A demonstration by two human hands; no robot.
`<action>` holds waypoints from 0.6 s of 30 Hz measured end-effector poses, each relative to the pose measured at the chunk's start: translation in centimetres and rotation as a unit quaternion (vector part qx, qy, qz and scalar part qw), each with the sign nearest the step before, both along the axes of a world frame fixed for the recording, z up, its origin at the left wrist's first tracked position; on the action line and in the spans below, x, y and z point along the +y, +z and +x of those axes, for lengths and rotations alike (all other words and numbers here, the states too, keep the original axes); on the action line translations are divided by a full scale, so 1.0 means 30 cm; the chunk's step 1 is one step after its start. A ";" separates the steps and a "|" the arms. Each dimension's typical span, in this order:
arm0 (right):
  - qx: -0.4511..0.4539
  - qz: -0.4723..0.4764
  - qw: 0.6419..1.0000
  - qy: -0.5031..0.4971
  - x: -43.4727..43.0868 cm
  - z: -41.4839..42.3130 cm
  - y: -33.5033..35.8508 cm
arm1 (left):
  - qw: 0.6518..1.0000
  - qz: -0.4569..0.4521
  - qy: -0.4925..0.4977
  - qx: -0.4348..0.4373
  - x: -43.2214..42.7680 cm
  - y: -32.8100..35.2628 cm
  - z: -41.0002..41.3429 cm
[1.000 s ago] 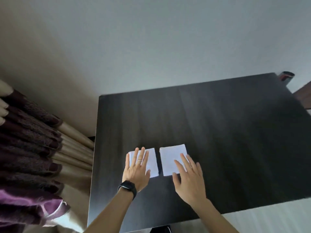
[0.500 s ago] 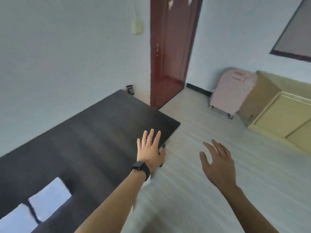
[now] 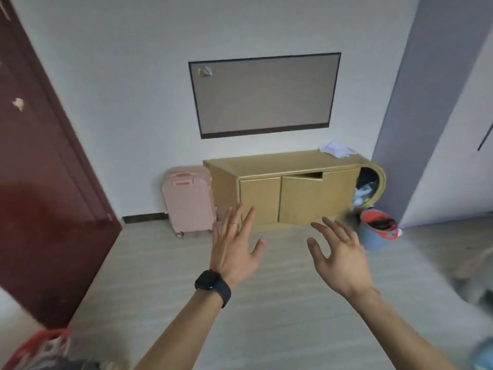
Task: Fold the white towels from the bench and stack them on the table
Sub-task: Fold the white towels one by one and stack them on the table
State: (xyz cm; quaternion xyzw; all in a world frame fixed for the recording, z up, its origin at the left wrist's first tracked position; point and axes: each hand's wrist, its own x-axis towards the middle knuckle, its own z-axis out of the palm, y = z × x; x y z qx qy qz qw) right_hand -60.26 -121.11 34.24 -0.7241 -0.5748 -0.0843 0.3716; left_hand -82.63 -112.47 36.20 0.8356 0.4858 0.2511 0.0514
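A small crumpled heap of white towels [image 3: 336,149] lies on the right end of a low yellow-brown bench cabinet [image 3: 269,164] against the far wall. My left hand [image 3: 234,247], with a ring and a black watch on the wrist, is raised in front of me with fingers spread and holds nothing. My right hand [image 3: 340,256] hovers beside it, fingers relaxed and slightly bent, also empty. Both hands are well short of the bench. The dark table and the folded towels are out of view.
A pink suitcase [image 3: 189,200] stands left of the bench. A blue bucket with a red rim [image 3: 377,233] sits at the bench's right end. A dark red door [image 3: 45,182] fills the left. Pale floor lies between me and the bench.
The view has swung right, from the dark table with two folded towels to the bench across the room. Both hands left the towels and now hang empty in the air.
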 end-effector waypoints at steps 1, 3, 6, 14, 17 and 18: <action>-0.007 0.009 1.000 -0.011 0.071 0.068 0.023 | 1.000 0.010 -0.011 -0.002 0.092 0.014 0.066; -0.025 0.022 0.999 -0.022 0.214 0.199 0.069 | 1.000 0.013 -0.028 -0.007 0.268 0.054 0.190; -0.031 0.017 0.998 -0.046 0.428 0.404 0.133 | 0.999 0.021 -0.047 -0.015 0.523 0.104 0.391; -0.042 0.039 0.992 -0.113 0.881 0.962 0.189 | 0.993 0.033 -0.114 -0.013 1.084 0.173 0.991; -0.049 0.050 0.991 -0.115 1.085 1.173 0.200 | 0.992 0.038 -0.117 -0.011 1.301 0.177 1.215; -0.050 0.051 0.991 -0.112 1.161 1.252 0.207 | 0.993 0.043 -0.113 -0.011 1.379 0.174 1.293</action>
